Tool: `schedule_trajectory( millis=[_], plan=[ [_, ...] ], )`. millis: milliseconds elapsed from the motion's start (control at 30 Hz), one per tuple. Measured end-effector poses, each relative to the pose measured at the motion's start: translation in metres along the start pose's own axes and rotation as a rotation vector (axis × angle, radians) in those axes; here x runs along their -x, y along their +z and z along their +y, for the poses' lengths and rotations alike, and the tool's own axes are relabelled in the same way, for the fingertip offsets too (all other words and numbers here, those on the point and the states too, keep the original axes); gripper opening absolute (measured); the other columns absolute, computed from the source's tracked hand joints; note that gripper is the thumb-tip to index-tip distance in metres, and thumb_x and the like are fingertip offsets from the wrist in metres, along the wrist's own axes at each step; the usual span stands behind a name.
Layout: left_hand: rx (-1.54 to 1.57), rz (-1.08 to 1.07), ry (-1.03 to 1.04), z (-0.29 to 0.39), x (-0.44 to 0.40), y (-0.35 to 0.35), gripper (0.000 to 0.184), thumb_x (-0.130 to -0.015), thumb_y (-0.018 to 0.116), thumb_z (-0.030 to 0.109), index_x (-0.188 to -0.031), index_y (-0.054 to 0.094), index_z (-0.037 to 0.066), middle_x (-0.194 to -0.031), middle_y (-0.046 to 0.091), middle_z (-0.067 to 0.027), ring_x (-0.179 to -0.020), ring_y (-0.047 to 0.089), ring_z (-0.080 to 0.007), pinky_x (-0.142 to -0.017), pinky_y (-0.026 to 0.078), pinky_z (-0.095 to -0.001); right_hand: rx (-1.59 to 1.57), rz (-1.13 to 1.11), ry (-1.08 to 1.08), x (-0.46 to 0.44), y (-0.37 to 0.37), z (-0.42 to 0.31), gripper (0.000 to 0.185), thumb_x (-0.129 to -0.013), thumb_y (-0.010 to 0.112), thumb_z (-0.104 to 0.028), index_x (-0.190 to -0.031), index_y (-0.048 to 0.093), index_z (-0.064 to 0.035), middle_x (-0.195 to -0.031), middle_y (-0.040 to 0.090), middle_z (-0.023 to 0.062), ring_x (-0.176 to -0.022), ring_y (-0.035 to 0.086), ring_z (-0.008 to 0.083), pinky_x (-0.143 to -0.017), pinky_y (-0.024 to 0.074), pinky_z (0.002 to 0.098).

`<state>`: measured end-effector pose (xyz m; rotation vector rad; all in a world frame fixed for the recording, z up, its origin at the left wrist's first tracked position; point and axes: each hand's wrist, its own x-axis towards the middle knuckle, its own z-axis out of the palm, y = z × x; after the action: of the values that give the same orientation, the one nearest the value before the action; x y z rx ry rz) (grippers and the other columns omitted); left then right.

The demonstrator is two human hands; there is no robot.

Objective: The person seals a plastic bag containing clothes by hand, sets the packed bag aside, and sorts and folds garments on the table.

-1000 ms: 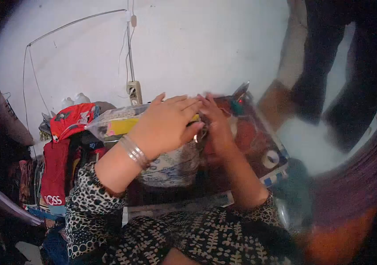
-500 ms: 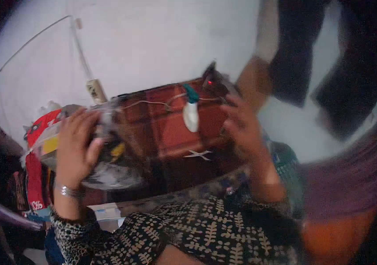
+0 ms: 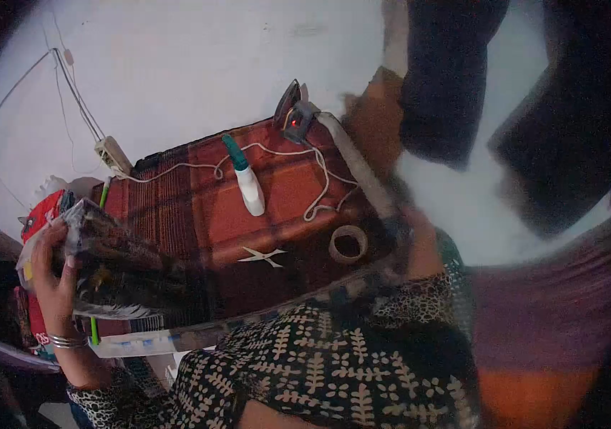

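My left hand (image 3: 54,282) is closed on the edge of a clear plastic package (image 3: 130,275) with dark folded contents, at the left end of a red plaid cloth (image 3: 227,214). At the cloth's right edge is my right hand (image 3: 421,243), dim and blurred, its fingers too unclear to read. Between the hands lie a white bottle with a green top (image 3: 250,191), a white cross-shaped piece (image 3: 262,257) and a tape roll (image 3: 348,244). An iron (image 3: 297,118) with a red light stands at the back corner, its pale cord looping over the cloth.
A power strip (image 3: 114,157) rests by the wall behind the cloth's left end. Red garments (image 3: 42,214) are piled at the far left. Dark clothes (image 3: 438,79) hang at the right, above purple fabric (image 3: 545,307).
The package has moved left with my left hand, uncovering the plaid cloth and the items on it. My right hand has parted from it toward the right edge. The view has shifted right.
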<state>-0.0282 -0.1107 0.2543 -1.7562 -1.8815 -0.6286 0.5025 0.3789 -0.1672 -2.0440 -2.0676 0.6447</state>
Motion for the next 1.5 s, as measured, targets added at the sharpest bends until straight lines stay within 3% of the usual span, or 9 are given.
schedule_trajectory(
  millis=[467, 600, 700, 833, 1000, 1133, 1167, 1400, 1500],
  plan=[
    [0.27, -0.009, -0.311, -0.001, 0.004, -0.014, 0.043, -0.08, 0.059, 0.019, -0.118, 0.057, -0.002, -0.125, 0.058, -0.0147, -0.131, 0.042, -0.0295, -0.11, 0.026, -0.041, 0.248, -0.04, -0.004, -0.023, 0.006, 0.009, 0.043, -0.083, 0.065, -0.043, -0.104, 0.07, -0.0049, -0.104, 0.067, 0.0182, -0.097, 0.064, 0.0349, -0.085, 0.0492, 0.0425],
    [0.305, -0.02, -0.321, -0.001, 0.001, -0.016, 0.042, -0.082, 0.058, 0.019, -0.119, 0.058, -0.001, -0.127, 0.057, -0.0158, -0.133, 0.041, -0.0311, -0.11, 0.026, -0.0416, 0.247, 0.187, -0.109, -0.008, -0.014, 0.002, 0.043, -0.083, 0.065, -0.043, -0.103, 0.07, -0.0055, -0.103, 0.067, 0.0183, -0.097, 0.064, 0.0356, -0.085, 0.0494, 0.0432],
    [0.275, 0.018, -0.318, -0.008, 0.001, -0.015, 0.041, -0.086, 0.056, 0.021, -0.12, 0.059, -0.001, -0.128, 0.057, -0.0171, -0.133, 0.04, -0.0324, -0.11, 0.026, -0.0422, -0.145, 0.553, -0.004, 0.036, -0.045, -0.033, 0.039, -0.081, 0.067, -0.041, -0.099, 0.072, -0.0067, -0.102, 0.068, 0.0176, -0.095, 0.064, 0.0366, -0.083, 0.0499, 0.0446],
    [0.115, -0.079, -0.147, -0.009, -0.007, -0.03, 0.04, -0.09, 0.049, 0.027, -0.116, 0.062, 0.0, -0.128, 0.056, -0.0172, -0.132, 0.041, -0.0334, -0.111, 0.025, -0.0444, -0.14, 0.647, -0.101, 0.088, -0.076, -0.063, 0.032, -0.08, 0.068, -0.035, -0.095, 0.073, -0.0075, -0.094, 0.07, 0.0162, -0.089, 0.066, 0.0346, -0.079, 0.0514, 0.0436],
    [-0.072, -0.07, 0.104, -0.015, -0.011, -0.037, 0.042, -0.091, 0.043, 0.03, -0.112, 0.065, 0.002, -0.121, 0.06, -0.0154, -0.126, 0.045, -0.0357, -0.111, 0.025, -0.0477, -0.431, 0.241, -0.269, 0.213, -0.16, -0.175, 0.027, -0.078, 0.071, -0.025, -0.092, 0.072, -0.0018, -0.082, 0.069, 0.0143, -0.081, 0.067, 0.0232, -0.074, 0.0513, 0.0348],
    [0.063, -0.147, 0.192, -0.036, -0.016, -0.053, 0.044, -0.088, 0.045, 0.035, -0.114, 0.064, 0.005, -0.123, 0.06, -0.0139, -0.126, 0.045, -0.0366, -0.108, 0.028, -0.0476, -0.637, -0.167, -0.585, 0.32, -0.187, -0.305, 0.022, -0.079, 0.072, -0.02, -0.09, 0.072, -0.0007, -0.085, 0.068, 0.0108, -0.078, 0.064, 0.0224, -0.073, 0.0494, 0.0342],
    [0.135, -0.139, 0.201, -0.037, -0.014, -0.049, 0.044, -0.088, 0.046, 0.036, -0.115, 0.064, 0.006, -0.123, 0.06, -0.0122, -0.127, 0.044, -0.0349, -0.108, 0.027, -0.0505, -0.528, -0.195, -0.817, 0.337, -0.193, -0.324, 0.021, -0.08, 0.072, -0.02, -0.091, 0.073, -0.002, -0.085, 0.068, 0.0099, -0.079, 0.063, 0.0217, -0.074, 0.0487, 0.0338],
    [0.404, -0.3, 0.13, -0.07, -0.002, -0.086, 0.062, -0.095, 0.032, 0.038, -0.15, 0.024, 0.011, -0.125, 0.062, -0.0071, -0.129, 0.045, -0.031, -0.112, 0.011, -0.0607, -0.381, -0.592, -1.544, 0.482, -0.225, -0.494, 0.016, -0.081, 0.072, -0.018, -0.091, 0.073, -0.0058, -0.082, 0.066, 0.0085, -0.079, 0.062, 0.0195, -0.071, 0.0477, 0.0318],
    [0.437, -0.322, 0.118, -0.07, -0.015, -0.08, 0.061, -0.095, 0.032, 0.033, -0.151, 0.019, 0.013, -0.127, 0.061, -0.0054, -0.129, 0.045, -0.0314, -0.112, 0.008, -0.0617, -0.297, -0.592, -1.437, 0.485, -0.224, -0.54, 0.016, -0.081, 0.072, -0.017, -0.092, 0.073, -0.0052, -0.078, 0.067, 0.0071, -0.071, 0.062, 0.0171, -0.067, 0.0482, 0.031]
  ],
)
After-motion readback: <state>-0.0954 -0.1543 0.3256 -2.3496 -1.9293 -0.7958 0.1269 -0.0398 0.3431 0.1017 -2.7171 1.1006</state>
